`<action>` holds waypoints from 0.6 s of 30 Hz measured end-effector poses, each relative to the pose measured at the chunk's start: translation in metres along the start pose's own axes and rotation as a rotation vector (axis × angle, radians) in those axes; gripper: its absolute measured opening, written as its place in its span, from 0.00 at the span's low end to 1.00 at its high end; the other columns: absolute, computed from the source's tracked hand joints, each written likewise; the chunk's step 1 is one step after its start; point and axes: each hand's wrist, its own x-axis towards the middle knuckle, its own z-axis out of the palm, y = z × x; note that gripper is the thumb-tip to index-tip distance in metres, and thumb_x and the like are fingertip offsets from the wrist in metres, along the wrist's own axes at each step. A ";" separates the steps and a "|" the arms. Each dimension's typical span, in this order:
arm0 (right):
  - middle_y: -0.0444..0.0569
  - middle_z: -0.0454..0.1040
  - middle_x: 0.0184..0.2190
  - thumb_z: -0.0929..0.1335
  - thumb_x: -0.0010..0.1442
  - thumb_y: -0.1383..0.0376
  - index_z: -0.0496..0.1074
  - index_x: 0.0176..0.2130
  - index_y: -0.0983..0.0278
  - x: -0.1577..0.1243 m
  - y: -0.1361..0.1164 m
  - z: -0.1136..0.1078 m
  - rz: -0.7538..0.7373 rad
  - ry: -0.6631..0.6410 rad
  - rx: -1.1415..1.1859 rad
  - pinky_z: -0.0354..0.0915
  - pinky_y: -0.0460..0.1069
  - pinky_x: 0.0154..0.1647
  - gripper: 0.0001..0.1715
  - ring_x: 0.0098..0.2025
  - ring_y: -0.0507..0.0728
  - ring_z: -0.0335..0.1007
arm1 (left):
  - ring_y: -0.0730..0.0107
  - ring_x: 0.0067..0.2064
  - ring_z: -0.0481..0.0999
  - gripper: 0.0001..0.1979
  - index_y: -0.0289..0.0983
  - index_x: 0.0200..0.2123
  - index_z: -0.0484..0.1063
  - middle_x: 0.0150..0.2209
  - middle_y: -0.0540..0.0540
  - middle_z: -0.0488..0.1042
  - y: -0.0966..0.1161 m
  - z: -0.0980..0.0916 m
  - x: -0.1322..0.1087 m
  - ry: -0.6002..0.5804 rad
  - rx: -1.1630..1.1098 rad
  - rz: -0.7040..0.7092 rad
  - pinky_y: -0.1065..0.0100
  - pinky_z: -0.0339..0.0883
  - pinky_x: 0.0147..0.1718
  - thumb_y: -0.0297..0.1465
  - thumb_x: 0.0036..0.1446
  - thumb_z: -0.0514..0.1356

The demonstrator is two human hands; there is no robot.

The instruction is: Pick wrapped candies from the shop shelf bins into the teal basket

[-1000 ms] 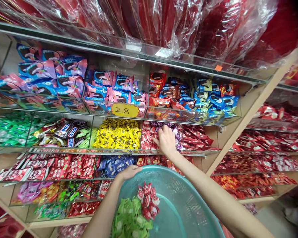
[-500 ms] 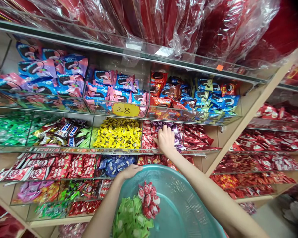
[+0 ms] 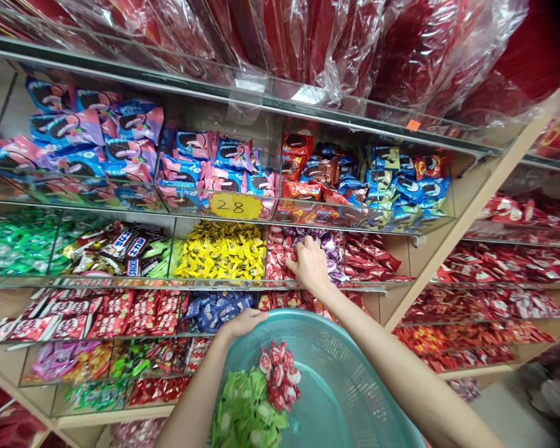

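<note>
My left hand [image 3: 246, 322] grips the far rim of a teal plastic basket [image 3: 354, 367]. Inside the basket are green-wrapped candies [image 3: 249, 410] and a small heap of red-and-white candies [image 3: 280, 376]. My right hand [image 3: 310, 264] reaches into a shelf compartment, its fingers curled down over purple-wrapped candies [image 3: 333, 252] and beside red-and-white wrapped ones [image 3: 276, 255]. What its fingertips hold, if anything, is hidden.
Yellow candies [image 3: 221, 252] fill the compartment to the left. Above are packaged cookies [image 3: 228, 180] behind a clear shelf lip with a yellow price tag [image 3: 236, 206]. A wooden upright [image 3: 476, 205] stands at the right.
The fingers of my right hand have shifted very slightly among the candies. My left hand and the basket look the same.
</note>
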 end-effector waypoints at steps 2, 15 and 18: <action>0.55 0.64 0.38 0.64 0.55 0.54 0.67 0.33 0.65 -0.001 -0.001 -0.002 -0.016 0.024 0.031 0.58 0.53 0.35 0.17 0.38 0.60 0.59 | 0.76 0.24 0.59 0.27 0.32 0.27 0.72 0.21 0.53 0.65 0.001 0.000 -0.001 -0.006 -0.002 0.001 0.72 0.53 0.25 0.53 0.45 0.53; 0.46 0.68 0.32 0.64 0.55 0.57 0.65 0.34 0.63 -0.106 -0.024 -0.006 -0.111 -0.165 0.656 0.58 0.46 0.33 0.11 0.34 0.53 0.63 | 0.74 0.26 0.61 0.27 0.31 0.27 0.72 0.23 0.51 0.69 0.004 0.002 -0.001 -0.016 -0.052 0.009 0.72 0.56 0.27 0.53 0.41 0.57; 0.42 0.67 0.24 0.66 0.52 0.56 0.66 0.30 0.63 -0.130 -0.010 0.034 0.039 -0.382 0.647 0.55 0.45 0.27 0.13 0.27 0.51 0.61 | 0.75 0.25 0.59 0.28 0.32 0.27 0.71 0.21 0.52 0.66 0.004 0.001 -0.001 -0.010 -0.024 -0.015 0.72 0.53 0.24 0.54 0.42 0.55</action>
